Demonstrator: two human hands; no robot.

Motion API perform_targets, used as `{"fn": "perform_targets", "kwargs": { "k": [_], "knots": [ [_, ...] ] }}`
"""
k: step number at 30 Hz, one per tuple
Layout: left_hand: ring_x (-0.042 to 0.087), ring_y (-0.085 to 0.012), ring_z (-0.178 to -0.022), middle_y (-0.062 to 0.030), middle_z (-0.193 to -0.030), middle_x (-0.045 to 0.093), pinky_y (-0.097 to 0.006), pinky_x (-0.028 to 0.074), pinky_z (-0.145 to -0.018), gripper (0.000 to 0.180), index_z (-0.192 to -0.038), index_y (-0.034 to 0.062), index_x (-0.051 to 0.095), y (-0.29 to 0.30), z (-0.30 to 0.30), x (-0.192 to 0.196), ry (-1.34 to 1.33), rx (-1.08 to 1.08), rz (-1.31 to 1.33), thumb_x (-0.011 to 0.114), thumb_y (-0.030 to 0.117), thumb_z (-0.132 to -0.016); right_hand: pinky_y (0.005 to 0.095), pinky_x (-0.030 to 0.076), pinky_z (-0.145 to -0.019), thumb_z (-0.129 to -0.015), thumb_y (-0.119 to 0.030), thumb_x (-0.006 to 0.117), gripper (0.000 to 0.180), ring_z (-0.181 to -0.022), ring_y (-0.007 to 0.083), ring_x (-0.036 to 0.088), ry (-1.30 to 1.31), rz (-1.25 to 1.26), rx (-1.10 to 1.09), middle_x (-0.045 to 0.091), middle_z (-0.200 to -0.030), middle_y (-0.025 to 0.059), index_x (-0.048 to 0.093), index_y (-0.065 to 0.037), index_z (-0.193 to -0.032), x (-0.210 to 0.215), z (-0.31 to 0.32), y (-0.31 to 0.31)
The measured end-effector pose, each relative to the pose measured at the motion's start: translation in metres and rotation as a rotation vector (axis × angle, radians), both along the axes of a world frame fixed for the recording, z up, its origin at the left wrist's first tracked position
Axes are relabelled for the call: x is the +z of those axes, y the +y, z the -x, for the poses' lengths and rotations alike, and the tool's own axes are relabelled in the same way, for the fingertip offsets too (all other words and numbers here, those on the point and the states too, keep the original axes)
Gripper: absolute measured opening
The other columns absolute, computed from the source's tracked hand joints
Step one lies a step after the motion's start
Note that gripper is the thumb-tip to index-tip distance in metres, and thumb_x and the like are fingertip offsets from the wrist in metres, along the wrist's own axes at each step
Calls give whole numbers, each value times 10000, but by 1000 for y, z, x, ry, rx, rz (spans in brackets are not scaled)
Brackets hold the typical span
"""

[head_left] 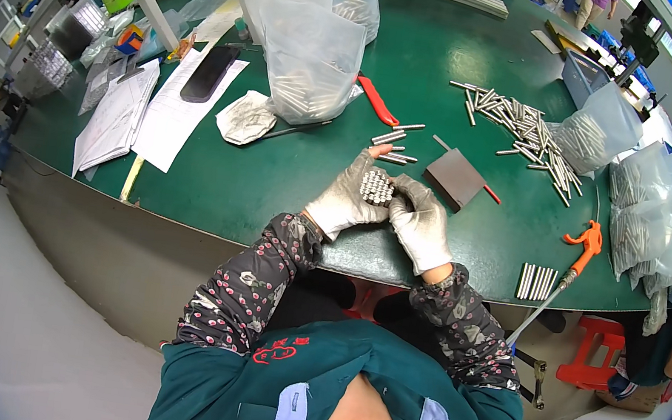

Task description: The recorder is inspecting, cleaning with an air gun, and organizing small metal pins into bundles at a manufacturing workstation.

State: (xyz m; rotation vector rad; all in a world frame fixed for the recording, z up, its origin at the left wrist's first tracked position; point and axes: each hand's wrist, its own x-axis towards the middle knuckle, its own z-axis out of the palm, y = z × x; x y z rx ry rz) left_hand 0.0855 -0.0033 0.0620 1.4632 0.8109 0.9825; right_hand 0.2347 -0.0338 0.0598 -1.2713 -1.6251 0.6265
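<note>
Both of my hands wear whitish, worn gloves and meet above the near edge of the green table. My left hand point(346, 198) is closed round a bundle of metal pins point(376, 187), whose round ends face up. On the bundle's right side, my right hand point(420, 222) presses with bent fingers. Just beyond the hands lie several loose pins point(389, 137). A dark grey block point(455, 179) rests to the right of them, with a red-ended rod point(492, 194) at its side. A red-handled tool point(378, 101) lies farther back.
Many pins point(527, 134) are heaped at the right, beside filled plastic bags point(582, 141). An orange air gun point(586, 248) and a row of pins point(537, 282) lie near the front right. At left are a phone point(210, 74), papers point(119, 118) and another pin bag point(307, 77).
</note>
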Motion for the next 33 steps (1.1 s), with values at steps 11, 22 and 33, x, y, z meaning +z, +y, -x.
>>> {"fn": "perform_targets", "kwargs": {
  "k": [11,22,33],
  "knots": [
    [538,-73,-824,19,-902,542,-222,474,-751,812,-1281,101,358,-1,-5,-6,63,57,-65,796,40,-600,345,496,-749,-767,-54,526,257,-870,308,618,-11,-46,24,628,-962,156,615,-54,-1009,-1,-2,0],
    [530,-72,-806,18,-884,529,-211,466,-739,803,-1293,109,348,0,-4,-6,83,53,-86,756,5,-609,337,499,-726,-774,-89,579,220,-850,293,626,34,8,-15,632,-947,155,610,-38,-985,-11,-5,0],
    [552,-121,-862,-43,-937,561,-254,467,-790,851,-1352,128,301,-3,-1,-2,9,14,-38,715,13,-618,325,498,-697,-774,-60,582,199,-818,274,629,68,36,-28,634,-898,138,623,-42,-969,-4,-1,-2]
  ]
}}
